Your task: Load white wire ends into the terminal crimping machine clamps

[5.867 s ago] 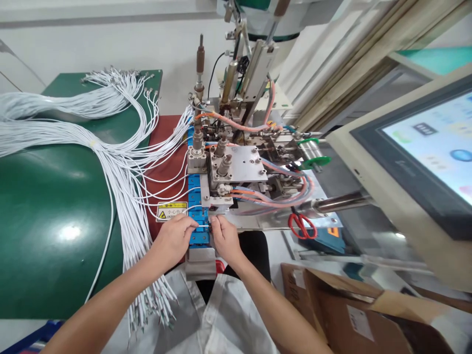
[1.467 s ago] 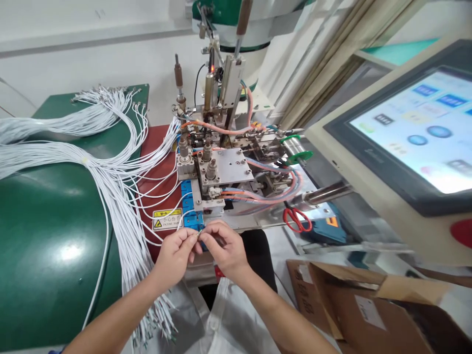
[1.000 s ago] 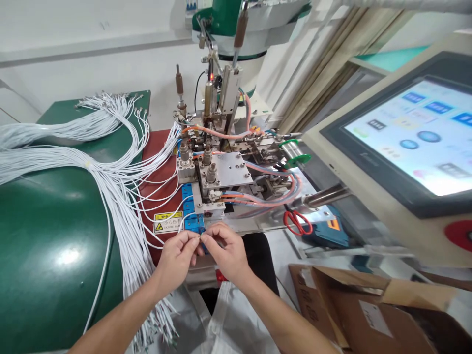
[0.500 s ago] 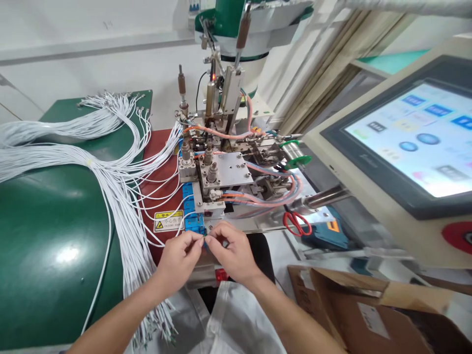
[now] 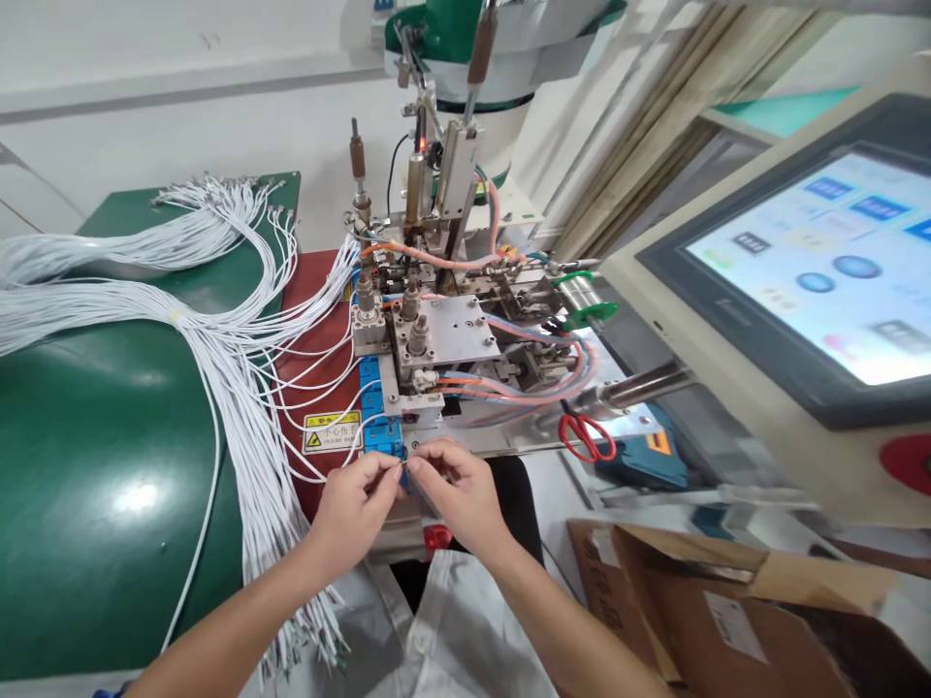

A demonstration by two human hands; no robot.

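My left hand (image 5: 358,504) is closed in a pinch at the front end of the blue fixture blocks (image 5: 379,436). A white cable (image 5: 309,475) runs in under it from the left. Facing it, my right hand (image 5: 460,490) pinches too, thumb against forefinger. Between the two sets of fingertips a short bit of thin wire (image 5: 404,462) shows, though most of it is covered by the fingers. Just behind the hands stands a metal machine (image 5: 451,334), with more white cables lying in the blue blocks along its left side.
A bundle of white cables (image 5: 175,315) spreads over the green table (image 5: 109,465) and hangs off its front. Right of the machine are red-handled scissors (image 5: 588,438), a wire spool (image 5: 582,299) and a touchscreen (image 5: 821,262). An open cardboard box (image 5: 655,582) sits lower right.
The right fingertips have drawn slightly right, away from the left ones, so a little more thin wire shows between them. The view has shifted slightly.
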